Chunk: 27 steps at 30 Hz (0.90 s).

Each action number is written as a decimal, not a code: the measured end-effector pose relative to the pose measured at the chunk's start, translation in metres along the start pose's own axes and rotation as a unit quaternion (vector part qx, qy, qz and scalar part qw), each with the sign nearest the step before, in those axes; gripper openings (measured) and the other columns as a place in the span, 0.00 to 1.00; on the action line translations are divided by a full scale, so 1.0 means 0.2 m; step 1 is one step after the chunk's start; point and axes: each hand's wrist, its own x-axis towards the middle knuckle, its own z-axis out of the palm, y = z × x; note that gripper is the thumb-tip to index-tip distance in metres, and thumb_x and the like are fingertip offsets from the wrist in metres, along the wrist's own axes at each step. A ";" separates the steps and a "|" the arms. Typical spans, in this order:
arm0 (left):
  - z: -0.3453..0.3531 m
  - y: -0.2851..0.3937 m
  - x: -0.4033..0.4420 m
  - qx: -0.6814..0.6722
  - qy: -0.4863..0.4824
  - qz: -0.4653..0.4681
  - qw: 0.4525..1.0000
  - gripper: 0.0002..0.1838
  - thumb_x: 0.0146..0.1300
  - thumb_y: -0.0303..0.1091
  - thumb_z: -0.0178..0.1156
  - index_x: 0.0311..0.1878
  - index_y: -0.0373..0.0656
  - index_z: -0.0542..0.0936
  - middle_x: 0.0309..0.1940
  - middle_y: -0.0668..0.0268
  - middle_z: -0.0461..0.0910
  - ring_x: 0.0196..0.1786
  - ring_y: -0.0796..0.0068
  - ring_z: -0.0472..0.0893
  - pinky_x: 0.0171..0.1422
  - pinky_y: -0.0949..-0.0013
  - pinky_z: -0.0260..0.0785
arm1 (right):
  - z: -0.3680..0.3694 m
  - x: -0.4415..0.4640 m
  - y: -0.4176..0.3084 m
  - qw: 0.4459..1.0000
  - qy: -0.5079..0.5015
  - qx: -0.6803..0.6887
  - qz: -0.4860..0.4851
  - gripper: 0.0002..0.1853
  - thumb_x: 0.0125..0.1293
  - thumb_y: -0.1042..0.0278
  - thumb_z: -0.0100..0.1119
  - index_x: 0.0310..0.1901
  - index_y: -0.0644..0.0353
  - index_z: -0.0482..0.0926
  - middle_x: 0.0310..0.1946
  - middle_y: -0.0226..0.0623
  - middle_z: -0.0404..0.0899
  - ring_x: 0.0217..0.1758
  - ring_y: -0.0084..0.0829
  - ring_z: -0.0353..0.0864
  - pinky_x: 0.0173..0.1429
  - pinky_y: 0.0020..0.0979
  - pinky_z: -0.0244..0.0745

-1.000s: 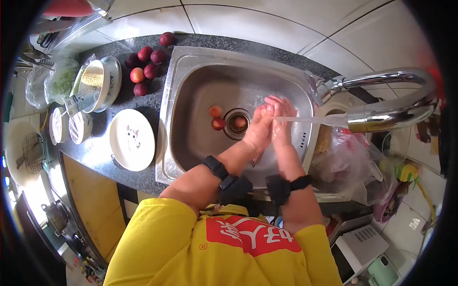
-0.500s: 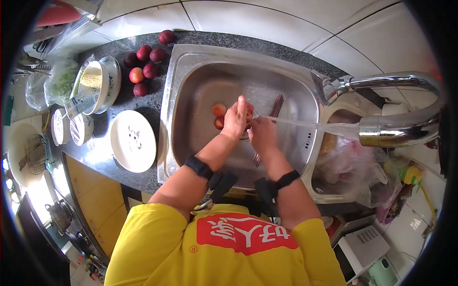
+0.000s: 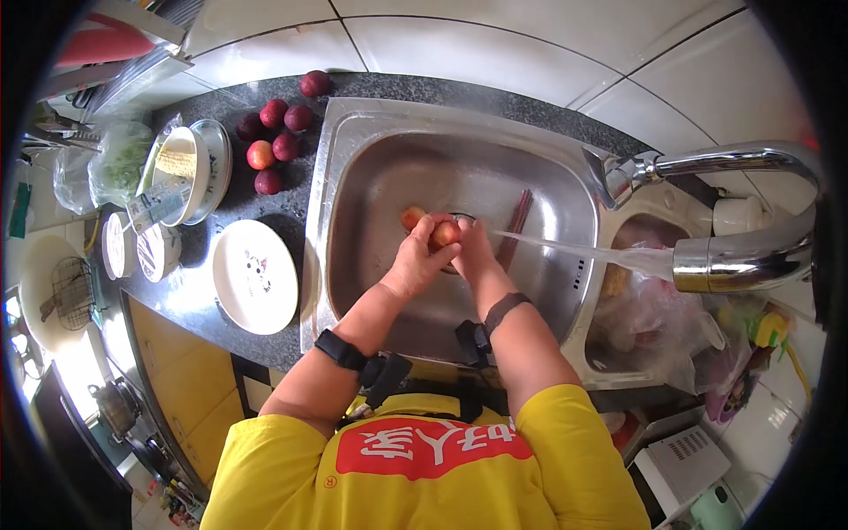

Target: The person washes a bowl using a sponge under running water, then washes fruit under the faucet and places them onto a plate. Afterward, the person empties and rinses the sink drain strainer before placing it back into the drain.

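Observation:
Over the steel sink [image 3: 380,168], my left hand [image 3: 415,263] has its fingers wrapped round a red-orange fruit [image 3: 446,233]. My right hand [image 3: 473,252] is closed against the fruit's right side, its fingertips partly hidden. Another orange-red fruit [image 3: 412,217] lies in the basin just beyond my left hand. The drain is mostly covered by my hands. Dark reddish sticks [image 3: 516,226] lie in the basin right of my right hand. A stream of water [image 3: 565,246] runs from the faucet [image 3: 707,265] toward my right hand.
Several dark red fruits [image 3: 285,147] sit on the counter left of the sink. Nearer is a white plate [image 3: 256,276]; farther left are stacked bowls [image 3: 201,181] with corn and covered containers [image 3: 159,251]. Plastic bags [image 3: 649,309] fill the small right basin.
My hands have come apart from rubbing under the water, moved left and down into the basin, and closed round a fruit from near the drain. The camera view has shifted slightly.

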 end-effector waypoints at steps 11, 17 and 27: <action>-0.02 0.06 0.00 -0.628 -0.053 -0.182 0.755 0.27 0.67 0.60 0.32 0.54 0.49 0.67 0.43 0.57 0.74 0.38 0.65 0.74 0.38 0.66 0.66 | -0.36 -0.24 0.02 0.824 0.086 0.511 0.228 0.15 0.53 0.67 0.61 0.41 0.62 0.70 0.33 0.32 0.73 0.33 0.25 0.75 0.40 0.29 0.76; -0.02 0.04 0.00 -0.598 -0.032 -0.180 0.780 0.24 0.66 0.59 0.39 0.48 0.48 0.70 0.38 0.61 0.76 0.36 0.69 0.73 0.37 0.67 0.66 | -0.37 -0.29 0.16 0.285 0.138 0.936 0.151 0.16 0.55 0.70 0.60 0.45 0.53 0.69 0.33 0.33 0.74 0.30 0.29 0.74 0.36 0.30 0.72; 0.01 -0.03 -0.11 0.106 0.026 -0.003 0.994 0.11 0.66 0.39 0.51 0.39 0.42 0.77 0.30 0.65 0.73 0.33 0.71 0.75 0.36 0.70 0.69 | -0.38 -0.20 0.17 0.269 0.081 0.930 0.235 0.13 0.62 0.53 0.57 0.35 0.53 0.71 0.29 0.34 0.74 0.17 0.21 0.63 0.17 0.22 0.55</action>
